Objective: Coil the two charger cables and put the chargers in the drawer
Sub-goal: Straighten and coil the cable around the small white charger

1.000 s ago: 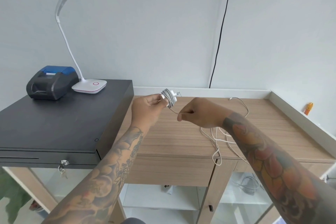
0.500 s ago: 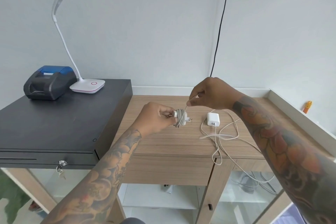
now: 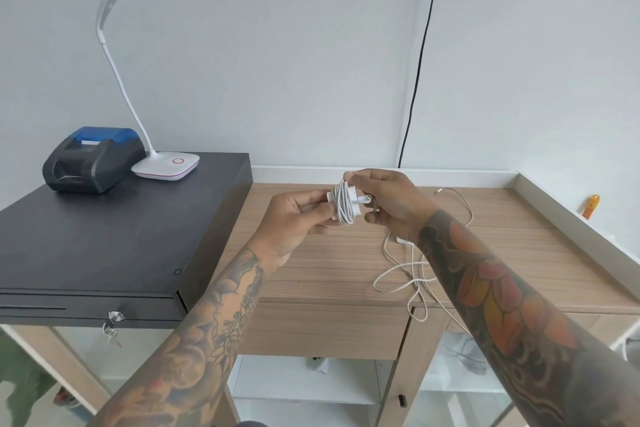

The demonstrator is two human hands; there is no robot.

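Charger [image 3: 341, 206] number one is up in the air between your two hands, above the bench [image 3: 311, 253], with its cable wound around it. Your left hand [image 3: 294, 218] grips the white block, and your right hand [image 3: 388, 204] pinches the cable end by the prongs, so tuck that end under a loop and keep it snug. Next comes the loose cable [image 3: 408, 274], lying in a mess on the bench, with the drawer [image 3: 325, 329] below shut.

Your left hand [image 3: 294, 215] is gripping the white charger [image 3: 341, 206], cable wound around it, while your right hand [image 3: 388, 201] is pinching the coil's top; the second cable [image 3: 408, 274] is lying loose below that grip.
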